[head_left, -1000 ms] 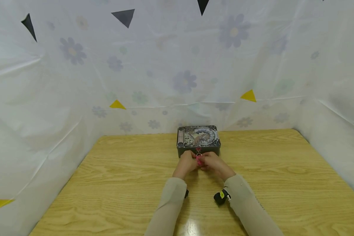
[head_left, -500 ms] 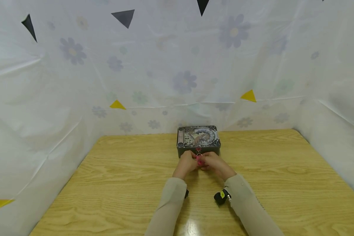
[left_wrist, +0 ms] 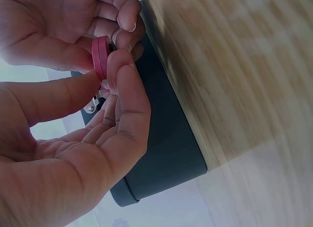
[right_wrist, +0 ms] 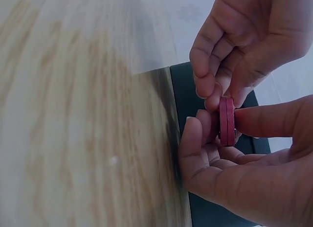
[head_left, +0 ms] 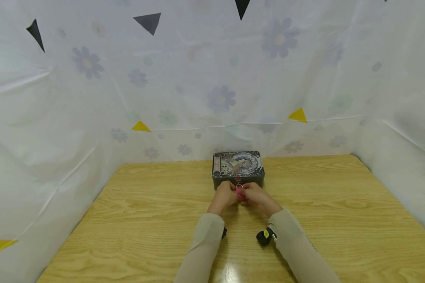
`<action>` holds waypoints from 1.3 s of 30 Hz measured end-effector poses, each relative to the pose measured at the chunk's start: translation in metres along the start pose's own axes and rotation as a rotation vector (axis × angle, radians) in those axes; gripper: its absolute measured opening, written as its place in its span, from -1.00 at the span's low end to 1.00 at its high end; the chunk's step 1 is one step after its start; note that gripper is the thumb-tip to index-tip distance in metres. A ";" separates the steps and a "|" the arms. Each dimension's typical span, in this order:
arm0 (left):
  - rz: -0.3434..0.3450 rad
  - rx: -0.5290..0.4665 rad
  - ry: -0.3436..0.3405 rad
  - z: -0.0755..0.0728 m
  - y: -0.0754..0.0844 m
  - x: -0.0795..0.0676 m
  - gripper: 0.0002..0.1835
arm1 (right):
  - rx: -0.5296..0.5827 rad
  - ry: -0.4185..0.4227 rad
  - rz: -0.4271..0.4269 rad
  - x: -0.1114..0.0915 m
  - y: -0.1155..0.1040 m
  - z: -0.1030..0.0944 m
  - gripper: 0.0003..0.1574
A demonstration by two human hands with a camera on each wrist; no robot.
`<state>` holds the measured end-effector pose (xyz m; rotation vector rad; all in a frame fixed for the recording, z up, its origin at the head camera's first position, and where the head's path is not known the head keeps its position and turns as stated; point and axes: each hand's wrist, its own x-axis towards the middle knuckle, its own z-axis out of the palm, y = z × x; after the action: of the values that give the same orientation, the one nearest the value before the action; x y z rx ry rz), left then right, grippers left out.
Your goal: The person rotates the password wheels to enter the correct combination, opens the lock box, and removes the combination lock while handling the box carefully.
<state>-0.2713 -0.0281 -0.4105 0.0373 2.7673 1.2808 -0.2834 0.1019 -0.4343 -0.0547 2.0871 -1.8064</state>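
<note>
A small pink-red padlock (head_left: 239, 192) hangs at the front of a dark tin box (head_left: 238, 164) with an ornate printed lid. Its silver shackle (head_left: 239, 185) meets the red latch (head_left: 238, 179) on the box's front. My right hand (head_left: 259, 197) pinches the padlock body (right_wrist: 227, 122) between thumb and fingers. From the other side, my left hand (head_left: 224, 197) pinches the end of the padlock (left_wrist: 100, 56) near the shackle, thumb and index fingertip at it. The fingers of both hands hide parts of the padlock's faces. The tin's lid is down.
The tin stands near the back edge of a wooden table (head_left: 145, 220). Behind it hangs a white flower-patterned sheet (head_left: 198, 98), and white sheets close off both sides. A black wrist camera (head_left: 265, 236) sits below my right sleeve.
Both hands stay at the padlock, with only slight finger shifts around it. The tin has not moved.
</note>
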 end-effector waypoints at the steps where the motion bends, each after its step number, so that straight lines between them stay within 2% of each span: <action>1: -0.001 -0.007 0.000 0.000 0.000 0.000 -0.93 | -0.003 0.001 -0.003 0.000 0.000 0.000 -0.75; 10: -0.022 -0.039 -0.017 -0.002 0.001 -0.001 -0.94 | 0.007 0.008 0.005 0.000 -0.002 -0.001 -0.69; 19: -0.010 -0.026 -0.038 0.002 -0.006 0.008 -0.94 | 0.013 -0.016 0.019 0.000 -0.003 -0.002 -0.70; 23: -0.036 -0.030 -0.038 0.000 -0.002 0.004 -0.93 | 0.021 -0.024 0.013 0.000 -0.002 -0.002 -0.71; 29: -0.021 -0.008 -0.017 0.000 0.000 0.001 -0.92 | 0.029 -0.017 0.008 0.000 -0.002 -0.002 -0.74; 39: -0.011 0.000 -0.014 -0.001 0.001 0.000 -0.93 | 0.034 -0.013 0.024 -0.002 -0.004 -0.003 -0.63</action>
<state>-0.2714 -0.0281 -0.4089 0.0311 2.7519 1.2734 -0.2836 0.1045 -0.4298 -0.0320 2.0394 -1.8218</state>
